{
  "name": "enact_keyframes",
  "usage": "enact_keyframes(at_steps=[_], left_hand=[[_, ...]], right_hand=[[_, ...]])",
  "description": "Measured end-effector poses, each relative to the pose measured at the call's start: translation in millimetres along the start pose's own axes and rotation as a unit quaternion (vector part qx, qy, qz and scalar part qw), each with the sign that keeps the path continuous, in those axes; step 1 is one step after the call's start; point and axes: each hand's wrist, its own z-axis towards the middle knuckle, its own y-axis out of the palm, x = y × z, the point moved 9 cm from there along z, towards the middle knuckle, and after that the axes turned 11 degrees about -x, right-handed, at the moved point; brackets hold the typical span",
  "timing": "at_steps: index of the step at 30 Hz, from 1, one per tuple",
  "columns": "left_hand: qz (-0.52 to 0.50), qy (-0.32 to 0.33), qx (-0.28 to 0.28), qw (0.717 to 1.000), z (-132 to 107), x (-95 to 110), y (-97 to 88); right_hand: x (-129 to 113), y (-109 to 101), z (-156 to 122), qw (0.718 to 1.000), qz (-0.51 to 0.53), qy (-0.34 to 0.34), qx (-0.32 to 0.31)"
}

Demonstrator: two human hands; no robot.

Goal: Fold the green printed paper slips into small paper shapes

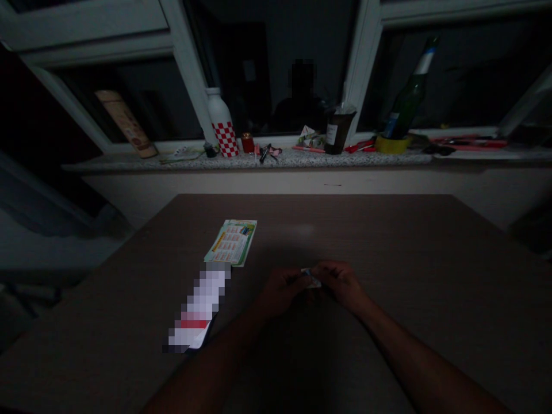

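Note:
Both hands meet over the middle of the brown table (388, 241), pinching one small whitish piece of folded paper (316, 283) with a bit of blue on it. My left hand (282, 290) grips its left side between thumb and fingers. On the right side, my right hand (340, 282) closes thumb and fingers on the same piece. Most of the paper is covered by the fingers, and the dim light hides its folds. Left of the hands lies a small stack of printed green and white sheets (233, 244). Nearer me is a phone (200, 339) with a bright, blurred-out screen.
Along the speckled window sill (297, 164) stand a red-checked white bottle (224, 126), a tan cylinder (127, 123), a small red jar (247, 142), a dark cup (338, 132) and a green bottle (409, 95) inside a yellow tape roll (393, 144). Dark window panes rise behind.

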Motion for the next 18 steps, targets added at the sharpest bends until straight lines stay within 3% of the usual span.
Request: enact_keyframes(at_steps=[5,18], left_hand=[[-0.006,0.005,0.038,0.999,1.7,-2.5,-2.6],[0.001,-0.005,0.073,0.997,-2.4,-0.4,-5.9]], right_hand=[[2.0,2.9,1.9,1.000,0.012,-0.010,-0.005],[-1.0,6.1,2.1,1.000,-0.009,0.009,-0.013]])
